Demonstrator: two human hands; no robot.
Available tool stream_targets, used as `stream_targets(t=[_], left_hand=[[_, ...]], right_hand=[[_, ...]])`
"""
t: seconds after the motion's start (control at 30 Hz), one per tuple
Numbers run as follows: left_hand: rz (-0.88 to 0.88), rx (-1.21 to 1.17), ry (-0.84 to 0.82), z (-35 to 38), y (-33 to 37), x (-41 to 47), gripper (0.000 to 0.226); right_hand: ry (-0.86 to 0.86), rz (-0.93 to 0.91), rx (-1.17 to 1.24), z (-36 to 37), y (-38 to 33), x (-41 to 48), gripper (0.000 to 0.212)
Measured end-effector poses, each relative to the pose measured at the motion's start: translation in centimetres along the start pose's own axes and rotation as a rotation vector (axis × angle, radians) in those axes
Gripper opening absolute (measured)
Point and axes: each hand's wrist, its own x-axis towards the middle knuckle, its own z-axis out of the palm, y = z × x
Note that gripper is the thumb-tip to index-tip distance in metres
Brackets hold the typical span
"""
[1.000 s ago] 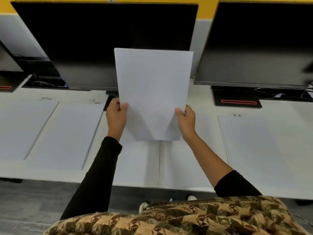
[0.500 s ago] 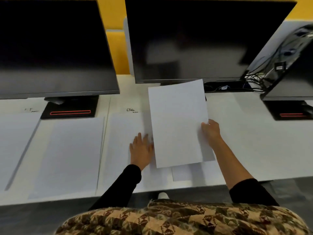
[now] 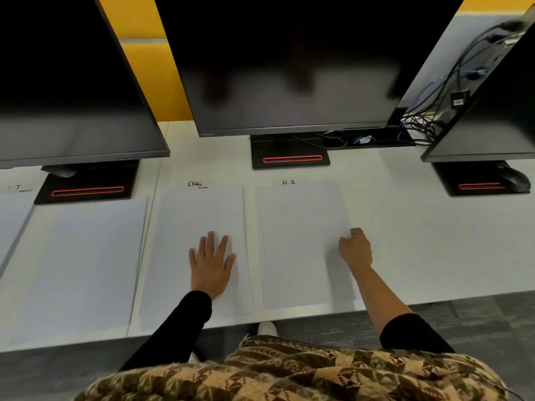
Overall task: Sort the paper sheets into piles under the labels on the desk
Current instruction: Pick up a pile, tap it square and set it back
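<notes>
From the head camera, a long white desk (image 3: 434, 241) with a smooth matte top carries flat rectangular piles of plain white paper, set side by side with narrow gaps between them. Small handwritten black labels sit on the desk just above the piles: "Clinic" (image 3: 195, 184), "H.R" (image 3: 289, 182) and, at the far left, "I T" (image 3: 17, 188).

The left hand (image 3: 212, 266) lies palm down on the lower part of the Clinic pile (image 3: 185, 221), its fingers straight and spread apart. The right hand (image 3: 355, 251) is at the right edge of the H.R pile (image 3: 289, 204). Its fingers are curled together and grip the edge of the top sheet (image 3: 301, 270), which lies nearly square on the pile, with a grey shadow under its right side. The sheets below show as a thin offset line along the left edge.

Another pile (image 3: 92, 256) lies left of the Clinic one, and part of a further pile (image 3: 11, 221) lies under the I T label.

Behind the paper stand three dark, glossy monitors (image 3: 289, 68) on black flat bases with a red strip (image 3: 291, 159). A tangle of cables (image 3: 428, 117) hangs behind the right-hand one, and a black mouse (image 3: 516, 180) rests on its base. The person wears black sleeves and a fuzzy brown-and-cream patterned knit (image 3: 289, 374).
</notes>
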Motion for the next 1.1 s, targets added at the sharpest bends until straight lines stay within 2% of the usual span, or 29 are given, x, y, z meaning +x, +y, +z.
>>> stream_targets(t=[0.33,0.43,0.53,0.6,0.73,0.9,1.0,1.1], left_hand=[[0.015,-0.021,0.014,-0.1,-0.5,0.1,0.058],[0.002,-0.067,0.009,-0.9,-0.8,0.1,0.076],[-0.045,-0.153,0.052,-2.1,-2.3,0.1,0.057],[-0.084,-0.204,0.101,-3.3,-4.1,0.3,0.049],[-0.244,-0.284,0.201,-6.0,-10.9,0.3,0.040],[-0.499,-0.471,0.216,-8.5,-19.7,-0.2,0.041],[-0.632,-0.451,0.157,-9.5,-24.2,-0.2,0.047],[-0.690,-0.368,0.070,-9.9,-27.5,-0.1,0.054]], right_hand=[[0.098,0.028,-0.246,1.0,-1.9,-0.5,0.045],[0.130,-0.073,-0.223,2.4,-4.3,-1.9,0.042],[0.114,-0.266,-0.177,5.1,-7.6,-4.2,0.036],[0.050,-0.411,-0.099,7.2,-9.6,-6.1,0.031],[-0.229,-0.610,0.092,12.9,-13.4,-11.7,0.020],[-0.484,-0.685,0.089,19.6,-16.3,-18.6,0.020],[-0.572,-0.681,0.055,23.1,-17.4,-21.8,0.022],[-0.599,-0.661,-0.005,25.8,-18.6,-23.9,0.028]])
